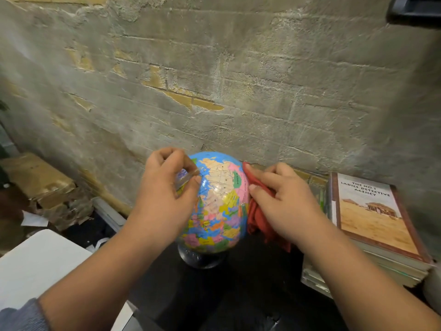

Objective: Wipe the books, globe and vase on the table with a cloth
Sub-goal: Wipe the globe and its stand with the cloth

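A colourful globe (220, 204) on a dark round base stands on the black table (238, 295). My left hand (164, 199) grips the clear plastic arc of the globe on its left side, fingers curled round it. My right hand (284, 206) presses a red cloth (256, 218) against the globe's right side, with the cloth bunched under the palm. A stack of books (372, 225) lies on the table at the right, with a tan-covered book on top. No vase is in view.
A rough brick wall (238, 91) rises right behind the table. Left of the table, lower down, lie a cardboard box (38, 177), crumpled paper and a white surface (40, 263). A dark object sticks out at the top right corner.
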Demonstrator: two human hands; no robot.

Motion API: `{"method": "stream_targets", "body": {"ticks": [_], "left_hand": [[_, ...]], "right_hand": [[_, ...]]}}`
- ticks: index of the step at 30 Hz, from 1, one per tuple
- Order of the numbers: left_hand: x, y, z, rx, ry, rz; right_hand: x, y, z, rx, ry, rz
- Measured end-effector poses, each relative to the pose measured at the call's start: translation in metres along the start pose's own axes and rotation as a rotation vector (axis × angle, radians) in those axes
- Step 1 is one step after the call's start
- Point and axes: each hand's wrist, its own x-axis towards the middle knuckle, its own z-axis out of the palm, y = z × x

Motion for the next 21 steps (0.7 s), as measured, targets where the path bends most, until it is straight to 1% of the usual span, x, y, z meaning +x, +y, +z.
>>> {"method": "stream_targets", "body": {"ticks": [2,4,5,7,10,12,14,16,18,19,21], "left_hand": [[-0.001,0.001,0.001,0.010,-0.016,0.022],[-0.002,0.003,0.002,0.022,-0.034,0.049],[-0.002,0.004,0.002,0.022,-0.041,0.054],[-0.001,0.004,0.001,0.014,-0.047,0.056],[-0.001,0.003,0.000,0.001,-0.055,0.070],[-0.002,0.004,-0.001,-0.030,-0.072,0.066],[-0.002,0.004,-0.002,-0.031,-0.087,0.069],[-0.002,0.004,-0.002,-0.027,-0.108,0.075],[-0.001,0.005,-0.001,-0.020,-0.117,0.089],[0.000,0.005,-0.001,-0.028,-0.115,0.092],[0.001,0.007,-0.002,-0.064,-0.120,0.082]], "right_hand": [[-0.007,-0.021,-0.005,-0.007,-0.024,-0.151],[-0.006,-0.042,-0.006,-0.140,-0.101,-0.232],[-0.001,-0.048,-0.005,-0.201,-0.119,-0.230],[0.013,-0.053,-0.007,-0.249,-0.134,-0.160],[0.036,-0.036,-0.015,-0.284,-0.208,0.011],[0.037,-0.021,-0.019,-0.266,-0.233,0.057],[0.027,-0.018,-0.020,-0.220,-0.207,0.010],[0.017,-0.029,-0.019,-0.146,-0.197,-0.128],[0.011,-0.044,-0.016,-0.143,-0.235,-0.255],[0.011,-0.050,-0.014,-0.169,-0.245,-0.267],[0.022,-0.052,-0.011,-0.196,-0.236,-0.169]]}}
